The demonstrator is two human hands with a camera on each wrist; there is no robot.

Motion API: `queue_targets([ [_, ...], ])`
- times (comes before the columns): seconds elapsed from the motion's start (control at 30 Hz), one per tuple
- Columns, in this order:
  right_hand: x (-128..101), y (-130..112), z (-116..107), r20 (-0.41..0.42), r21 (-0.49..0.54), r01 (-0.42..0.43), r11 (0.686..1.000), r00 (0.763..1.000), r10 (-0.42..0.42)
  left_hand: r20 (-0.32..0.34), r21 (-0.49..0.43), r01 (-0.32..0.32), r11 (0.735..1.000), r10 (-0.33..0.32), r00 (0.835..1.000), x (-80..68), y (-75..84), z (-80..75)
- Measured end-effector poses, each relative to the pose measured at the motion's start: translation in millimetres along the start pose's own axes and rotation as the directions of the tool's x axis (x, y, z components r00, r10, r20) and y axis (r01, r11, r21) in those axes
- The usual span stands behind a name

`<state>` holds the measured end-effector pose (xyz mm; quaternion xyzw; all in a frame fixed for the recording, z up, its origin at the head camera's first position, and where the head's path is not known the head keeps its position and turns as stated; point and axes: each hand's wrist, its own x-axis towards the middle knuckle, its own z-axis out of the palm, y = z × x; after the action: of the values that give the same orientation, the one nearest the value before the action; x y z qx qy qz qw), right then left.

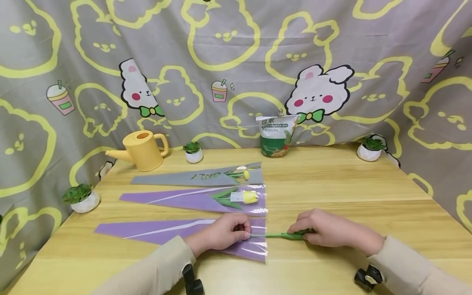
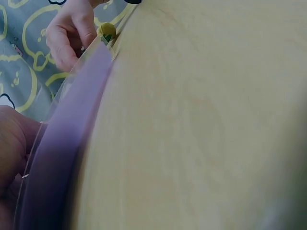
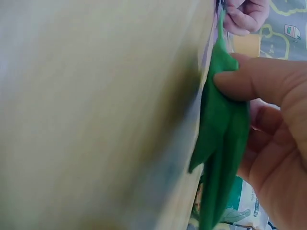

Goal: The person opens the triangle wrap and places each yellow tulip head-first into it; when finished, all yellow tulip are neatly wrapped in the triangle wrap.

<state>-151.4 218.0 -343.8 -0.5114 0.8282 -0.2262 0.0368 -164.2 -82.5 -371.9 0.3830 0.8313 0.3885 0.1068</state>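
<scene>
My right hand [image 1: 326, 229] grips an artificial flower by its green leaves [image 3: 225, 110], thumb on top. A yellow flower head [image 2: 106, 31] shows by that hand in the left wrist view; in the head view the hand hides it. The thin green stem [image 1: 273, 235] points left, its end overlapping the mouth of a purple flower sleeve [image 1: 254, 250] with a clear front. Above this sleeve my left hand [image 1: 228, 231] has curled fingers, thumb and forefinger pinching the clear film close to the stem's end.
Beyond lie another purple sleeve [image 1: 166, 199] and a grey one [image 1: 166, 179], each with a yellow flower inside. A yellow watering can [image 1: 145, 151], small potted succulents [image 1: 193, 152] and a green-and-white bag [image 1: 275, 137] stand along the back. A potted succulent [image 1: 82, 198] stands at the left edge.
</scene>
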Motion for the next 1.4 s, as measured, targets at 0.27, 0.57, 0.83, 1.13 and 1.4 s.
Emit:
queue_targets([
  [0.27,13,-7,3,-0.043,0.123,-0.078,0.989,0.996,0.084,-0.03,0.008,0.02,1.0,-0.02,0.999,-3.4,1.3,-0.8],
  [0.57,27,-7,14,-0.094,0.313,-0.146,0.939,0.979,0.183,-0.057,-0.005,0.046,0.999,-0.046,0.997,-4.2,1.5,-2.3],
  [0.83,36,-4,24,-0.111,0.404,-0.207,0.891,0.956,0.272,-0.102,-0.017,0.042,0.999,-0.043,0.994,-2.7,0.3,0.9],
  [1.13,49,-13,34,-0.097,0.486,-0.296,0.822,0.917,0.388,-0.085,-0.059,0.012,0.998,-0.017,0.996,2.2,2.9,5.2],
  [1.4,52,-16,37,-0.091,0.506,-0.326,0.798,0.9,0.425,-0.073,-0.073,0.04,0.997,-0.045,0.996,1.7,1.6,5.5],
])
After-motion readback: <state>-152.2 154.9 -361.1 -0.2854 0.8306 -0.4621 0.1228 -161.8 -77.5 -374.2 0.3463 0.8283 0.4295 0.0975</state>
